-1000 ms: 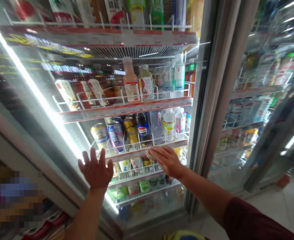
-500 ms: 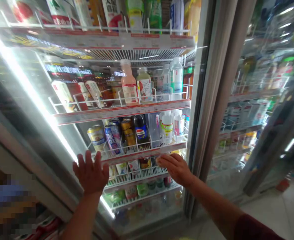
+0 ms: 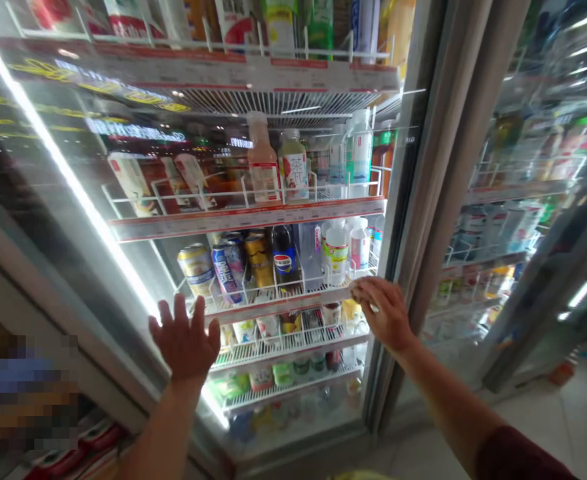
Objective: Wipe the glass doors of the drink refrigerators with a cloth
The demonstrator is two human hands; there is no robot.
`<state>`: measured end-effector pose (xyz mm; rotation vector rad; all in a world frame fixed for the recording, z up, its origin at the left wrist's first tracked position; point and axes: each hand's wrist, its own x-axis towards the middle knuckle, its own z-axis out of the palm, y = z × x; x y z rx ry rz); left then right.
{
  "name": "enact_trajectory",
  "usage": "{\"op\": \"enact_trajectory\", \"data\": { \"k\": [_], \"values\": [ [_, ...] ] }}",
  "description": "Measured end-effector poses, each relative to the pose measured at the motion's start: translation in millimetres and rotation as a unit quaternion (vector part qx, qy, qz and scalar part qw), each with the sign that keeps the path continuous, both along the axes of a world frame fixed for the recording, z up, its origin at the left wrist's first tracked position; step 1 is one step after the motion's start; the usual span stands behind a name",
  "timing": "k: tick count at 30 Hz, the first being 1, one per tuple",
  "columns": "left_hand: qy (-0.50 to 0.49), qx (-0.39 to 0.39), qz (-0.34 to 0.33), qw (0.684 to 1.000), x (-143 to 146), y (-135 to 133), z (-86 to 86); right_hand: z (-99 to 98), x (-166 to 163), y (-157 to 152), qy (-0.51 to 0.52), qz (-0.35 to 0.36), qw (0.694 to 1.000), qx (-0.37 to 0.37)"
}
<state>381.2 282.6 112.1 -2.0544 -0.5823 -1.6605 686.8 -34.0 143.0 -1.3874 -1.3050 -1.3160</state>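
Note:
My left hand (image 3: 187,340) is raised with its fingers spread, against or just before the glass near the door's lit left side; contact cannot be judged. It holds nothing. My right hand (image 3: 386,313) is at the right of the glass, fingers bent and drawn together. Something small and pale may be at its fingertips, too blurred to name. Behind the glass, between the hands, stand a yellow and silver can (image 3: 196,267), a blue can (image 3: 228,273), a gold can (image 3: 259,259), a Pepsi bottle (image 3: 284,253) and a clear bottle with a yellow-green label (image 3: 336,257).
Wire shelves with price strips (image 3: 253,219) carry several bottles, including a pink one (image 3: 263,167). A bright light strip (image 3: 68,167) runs down the left. A metal door frame (image 3: 430,153) parts this cooler from another at right. Tiled floor (image 3: 533,427) shows at lower right.
My right hand has moved right and up, from over the lower shelves toward the door frame, its fingers more bent. My left hand stays nearly in place. The view has shifted slightly.

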Motion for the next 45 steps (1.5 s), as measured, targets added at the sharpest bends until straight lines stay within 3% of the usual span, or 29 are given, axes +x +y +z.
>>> {"op": "enact_trajectory", "data": {
  "k": [3,9,15,20,27,33,40,45],
  "values": [
    [-0.007,-0.014,-0.002,1.000,0,3,-3.6,-0.5,7,-1,0.019,-0.029,0.999,0.037],
    [-0.009,-0.048,-0.003,0.999,-1,4,-7.6,-19.5,-1,-5,-0.009,-0.019,0.999,-0.032],
    [-0.010,-0.052,-0.009,0.999,1,6,-8.1,-8.9,24,-11,0.048,-0.066,0.995,0.062],
    [-0.016,-0.075,-0.012,0.997,3,3,-8.5,-16.9,3,-3,0.032,-0.036,0.999,0.009],
    [-0.022,-0.106,-0.014,0.994,3,-1,-5.0,15.2,-2,19,0.054,-0.014,0.996,0.065],
    [-0.027,-0.123,-0.022,0.992,3,-4,-4.5,1.9,-52,41,-0.031,0.067,0.996,-0.057],
    [-0.021,-0.124,-0.027,0.992,3,-5,-5.0,37.1,-56,60,0.002,0.069,0.997,-0.022],
    [-0.024,-0.131,-0.031,0.991,3,-4,-5.9,12.4,-87,76,-0.037,0.116,0.988,-0.095]
  ]
}}
